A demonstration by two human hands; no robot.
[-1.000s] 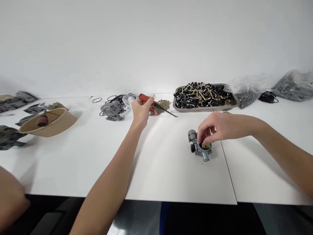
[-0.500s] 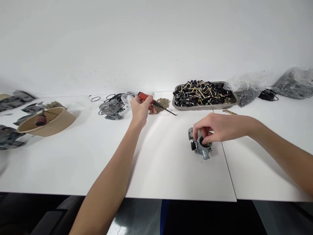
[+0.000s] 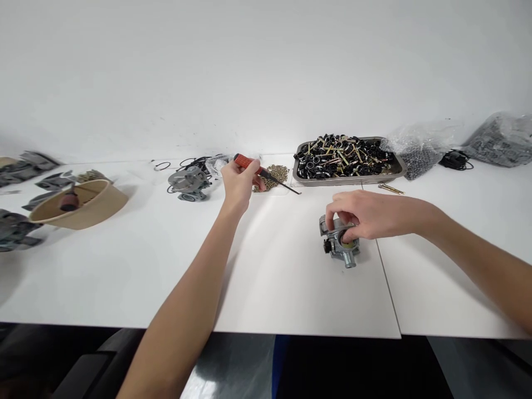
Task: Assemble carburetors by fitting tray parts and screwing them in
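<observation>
Aiming the metal carburetor's (image 3: 348, 258) stub toward the near edge of the surface (image 3: 291, 282), its length running off far-left. Leaning over it with the right hand (image 3: 369, 213), the nearer one, bending the fingers (image 3: 330, 216) down and dipping the thumb at the round opening; possibly pinching something, but hiding the tips too much to tell. Farther left, gripping a screwdriver (image 3: 243, 162) in the left hand (image 3: 236, 185), fingers wrapping the handle, well apart from the carburetor.
</observation>
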